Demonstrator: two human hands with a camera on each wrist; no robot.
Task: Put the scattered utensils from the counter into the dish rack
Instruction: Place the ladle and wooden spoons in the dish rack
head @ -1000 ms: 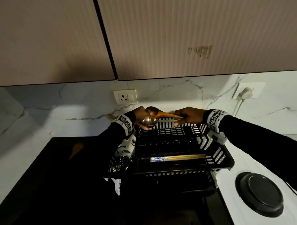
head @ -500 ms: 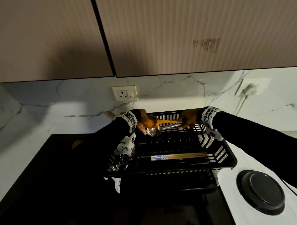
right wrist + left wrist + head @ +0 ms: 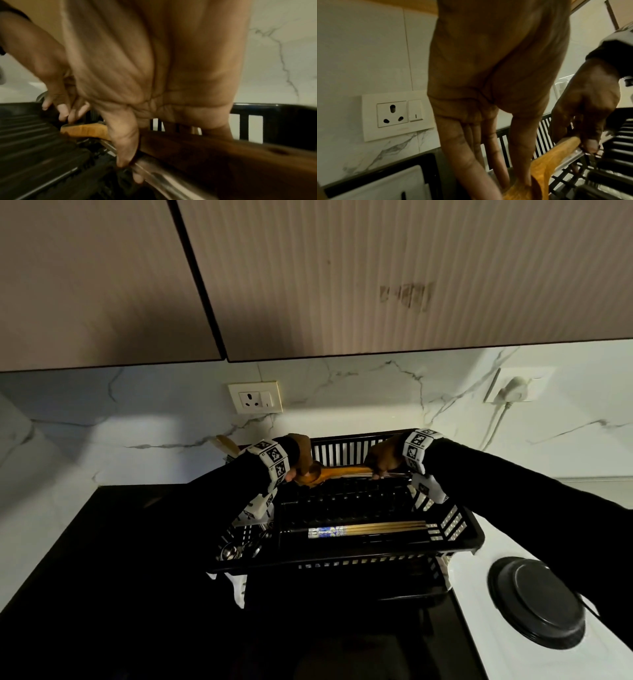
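Note:
A black dish rack [image 3: 342, 558] stands on the counter against the marble wall. At its far end both hands hold a wooden spoon [image 3: 337, 472] and a metal ladle lying level, side by side, just above the rack's ribs. My left hand [image 3: 299, 465] pinches the wooden spoon's bowl [image 3: 537, 174] between thumb and fingers. My right hand [image 3: 380, 469] grips the wooden handle [image 3: 85, 130] and the metal ladle handle [image 3: 163, 175] together. The ladle's bowl is hidden behind my left hand.
Chopsticks [image 3: 370, 529] lie across the rack's front. Metal spoons [image 3: 236, 549] sit in its left side compartment. A black round lid [image 3: 537, 601] rests on the white counter at right. A wall socket [image 3: 255, 398] and a plugged outlet [image 3: 517, 385] are behind. Dark cooktop lies at left.
Both hands have come down with the wooden spoon and the ladle, from above the rack's back rim to just over its ribs. The grips are unchanged.

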